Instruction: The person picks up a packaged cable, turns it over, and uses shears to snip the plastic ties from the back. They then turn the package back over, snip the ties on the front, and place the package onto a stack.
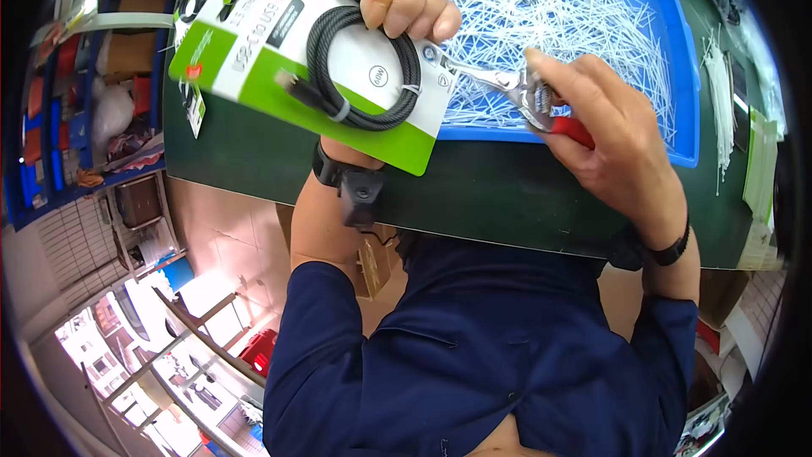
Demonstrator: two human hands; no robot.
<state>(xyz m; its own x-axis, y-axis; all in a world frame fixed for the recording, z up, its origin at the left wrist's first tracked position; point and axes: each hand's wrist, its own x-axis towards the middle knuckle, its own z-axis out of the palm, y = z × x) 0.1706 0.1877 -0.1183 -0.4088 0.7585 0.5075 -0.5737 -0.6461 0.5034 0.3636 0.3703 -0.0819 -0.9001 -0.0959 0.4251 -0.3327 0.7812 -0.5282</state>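
My left hand (408, 2) is closed over the top edge of a green and white cable card (254, 63), which is tilted above the table. On the card's face lies a coiled black braided USB-C cable (320, 51), bound with small pale ties. My right hand (622, 131) grips a silver plier-like tool (534, 100) with a red handle. The tool's narrow nose reaches left to the card's right edge, beside the coil. Behind both hands, white cable ties (558, 13) fill a blue tray (689, 89).
The green tabletop (507, 190) runs in front of my body. A bundle of white ties (719, 110) lies right of the tray. More carded cables (193, 106) sit at the table's left end. Blue shelving (63, 118) stands farther left.
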